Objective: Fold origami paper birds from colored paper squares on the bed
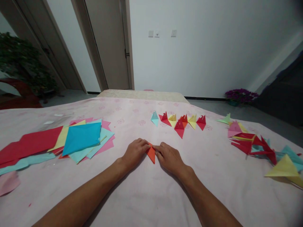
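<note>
- The orange folded paper (151,153) lies flat on the pink bedsheet (146,195), near the middle of the view, between the two hands
- Its long axis runs from 12 to 6 o'clock, leaning slightly; the sharp tip points toward 6 o'clock, at the person, and the broad end sits at 12 under the fingertips
- It looks like a narrow kite or triangle, plain orange, with crisp edges; any inner creases are too small to make out
- The left hand (135,152) rests at 9 o'clock of the paper, fingers curled, fingertips pressing on its upper left edge; it pins the paper down and does not wrap around it
- The right hand (169,158) rests at 3 o'clock of the paper, fingers bent, fingertips touching the upper right edge, likewise pressing flat
- The fingertips of both hands nearly meet over the paper's top end
- A stack of flat coloured sheets (80,138), blue on top, with red, yellow and pink beneath, lies at 9 o'clock, well apart from the hands
- A row of folded pieces (180,121) in teal, red and yellow stands at 1 o'clock, farther up the sheet
- A looser heap of folded pieces (258,146) in red, pink, teal and yellow spreads at 3 o'clock, near the sheet's right edge
</note>
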{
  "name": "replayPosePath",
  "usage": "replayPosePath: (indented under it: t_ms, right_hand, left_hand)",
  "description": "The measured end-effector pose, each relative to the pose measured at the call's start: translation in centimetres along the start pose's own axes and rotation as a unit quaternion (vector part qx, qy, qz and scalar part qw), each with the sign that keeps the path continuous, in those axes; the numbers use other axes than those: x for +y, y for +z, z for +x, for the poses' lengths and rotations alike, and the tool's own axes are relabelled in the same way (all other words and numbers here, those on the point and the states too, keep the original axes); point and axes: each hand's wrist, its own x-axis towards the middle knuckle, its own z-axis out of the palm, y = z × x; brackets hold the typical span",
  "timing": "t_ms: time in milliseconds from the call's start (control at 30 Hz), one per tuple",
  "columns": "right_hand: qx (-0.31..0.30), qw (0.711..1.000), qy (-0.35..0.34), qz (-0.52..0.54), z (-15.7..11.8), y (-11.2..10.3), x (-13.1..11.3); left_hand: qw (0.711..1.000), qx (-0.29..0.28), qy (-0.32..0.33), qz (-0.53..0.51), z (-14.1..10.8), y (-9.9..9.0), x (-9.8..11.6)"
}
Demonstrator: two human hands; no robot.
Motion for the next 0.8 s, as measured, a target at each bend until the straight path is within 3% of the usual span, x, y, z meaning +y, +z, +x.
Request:
replayPosePath:
  t_ms: [333,500,800]
  right_hand:
    - [-0.132,0.976,-0.053,0.167,3.0,-2.3,2.8]
    - [-0.085,0.987,-0.082,0.106,3.8,-2.1,3.8]
    - [-0.046,0.983,-0.063,0.166,3.7,-0.7,4.4]
  left_hand:
    - [1.000,0.004,-0.011,-0.026,-1.6,-0.1,-0.3]
    - [0.998,-0.004,0.002,-0.057,-1.2,-0.2,-1.3]
    - [0.996,-0.010,0.008,-0.092,-0.7,-0.9,-1.7]
